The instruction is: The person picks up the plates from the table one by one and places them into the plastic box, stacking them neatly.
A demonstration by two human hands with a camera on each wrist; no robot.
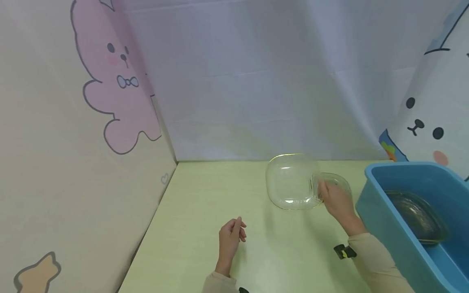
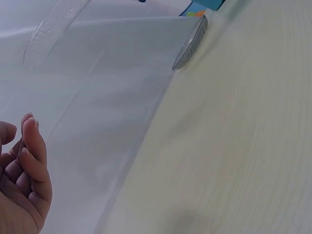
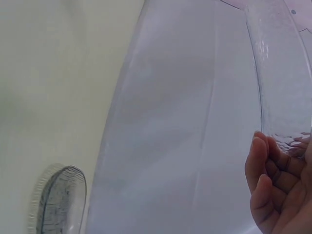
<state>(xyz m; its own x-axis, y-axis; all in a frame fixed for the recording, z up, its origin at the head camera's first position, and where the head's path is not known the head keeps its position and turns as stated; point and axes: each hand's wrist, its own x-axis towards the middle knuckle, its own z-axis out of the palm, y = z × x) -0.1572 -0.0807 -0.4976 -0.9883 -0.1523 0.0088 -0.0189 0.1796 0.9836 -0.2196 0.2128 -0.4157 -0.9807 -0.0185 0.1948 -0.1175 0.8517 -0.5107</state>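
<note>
My right hand (image 1: 336, 202) (image 3: 285, 187) pinches the right edge of a clear, square dish with rounded corners (image 1: 289, 181) (image 3: 280, 73), held up above the table. Behind that hand, a second clear dish (image 1: 340, 181) (image 2: 191, 45) (image 3: 61, 202) with a ribbed side rests on the table, partly hidden in the head view. Lower and to the left, my left hand (image 1: 230, 241) (image 2: 24, 183) hovers over the table, its fingers loosely curled around nothing.
A blue plastic bin (image 1: 393, 232) stands at the right, with clear dishware (image 1: 417, 215) inside. The pale table (image 1: 176, 228) meets a white curtain (image 1: 238, 81) at the back. A printed cloth (image 1: 73, 183) hangs on the left.
</note>
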